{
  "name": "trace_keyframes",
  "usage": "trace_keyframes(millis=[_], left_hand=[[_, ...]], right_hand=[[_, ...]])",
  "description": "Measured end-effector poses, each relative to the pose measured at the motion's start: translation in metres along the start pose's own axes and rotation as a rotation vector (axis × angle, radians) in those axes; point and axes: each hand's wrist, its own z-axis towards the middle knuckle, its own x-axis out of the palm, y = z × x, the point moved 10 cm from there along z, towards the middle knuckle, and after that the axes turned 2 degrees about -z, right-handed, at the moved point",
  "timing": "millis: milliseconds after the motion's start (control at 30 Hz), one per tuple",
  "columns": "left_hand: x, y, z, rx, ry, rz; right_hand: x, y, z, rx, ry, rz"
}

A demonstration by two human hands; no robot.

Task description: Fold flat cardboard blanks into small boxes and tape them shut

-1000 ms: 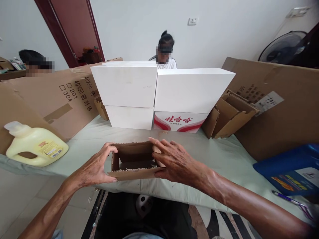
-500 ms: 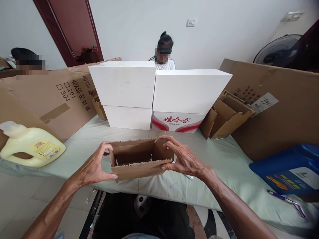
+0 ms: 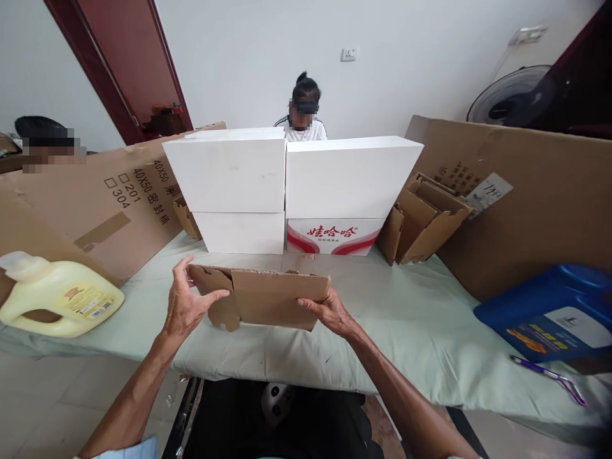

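A small brown cardboard box [image 3: 280,296], now pressed nearly flat, is held up between my two hands above the green cloth. My left hand [image 3: 184,303] grips its left end, with the thumb on the near face and the fingers behind the upper edge. At the other end, my right hand [image 3: 332,312] has its thumb on the near face; its other fingers are hidden behind the cardboard. A loose flap [image 3: 222,319] hangs from the box's lower left. Behind the box stand white cartons [image 3: 239,172], stacked, and a white carton with red lettering [image 3: 335,236].
A pale yellow jug [image 3: 62,296] lies at the left. On the right are a blue jug [image 3: 549,312] and a purple-handled tool [image 3: 547,375]. Folded cardboard boxes [image 3: 425,220] lean near a large cardboard panel [image 3: 535,236]. Two other people sit beyond the panels and cartons.
The box has gone from standing open to almost flat, its near side turned up toward me. My left hand has moved left and up; the view has shifted slightly.
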Motion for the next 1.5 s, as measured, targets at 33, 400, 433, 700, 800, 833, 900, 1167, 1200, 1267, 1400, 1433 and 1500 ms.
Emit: trace_keyframes(millis=[33,400,433,700,800,833,900,1167,1200,1267,1400,1433,1500], left_hand=[[0.0,0.002,0.004,-0.016,-0.017,-0.023],[-0.001,0.01,0.043,-0.164,-0.086,-0.514],[0.002,0.01,0.042,-0.176,-0.079,-0.513],[0.051,0.034,-0.018,-0.33,0.145,-0.229],[0.051,0.041,-0.03,-0.3,0.089,-0.146],[0.049,0.043,-0.031,-0.288,0.066,-0.127],[0.045,0.043,-0.03,-0.264,0.039,-0.106],[0.035,-0.011,-0.015,0.011,0.096,0.064],[0.032,-0.03,-0.014,0.132,0.068,0.105],[0.03,-0.074,-0.018,0.408,0.026,0.191],[0.047,-0.127,-0.024,0.69,0.106,0.264],[0.054,-0.133,-0.023,0.71,0.166,0.262],[0.068,-0.139,-0.021,0.72,0.298,0.244]], right_hand=[[-0.002,0.002,-0.001,0.004,-0.033,0.028],[0.017,0.001,-0.032,0.108,0.246,0.127],[0.016,-0.001,-0.036,0.11,0.24,0.126],[-0.01,-0.009,-0.066,0.096,-0.08,0.182],[-0.009,-0.016,-0.072,0.119,-0.083,0.195],[-0.008,-0.018,-0.073,0.122,-0.077,0.198],[-0.006,-0.022,-0.074,0.121,-0.062,0.204],[0.01,-0.031,-0.078,0.083,-0.012,0.172],[0.013,-0.035,-0.079,0.089,-0.007,0.168],[0.023,-0.041,-0.08,0.109,0.016,0.174],[0.046,-0.045,-0.081,0.125,0.095,0.204],[0.051,-0.044,-0.081,0.126,0.11,0.211],[0.059,-0.042,-0.082,0.132,0.128,0.222]])
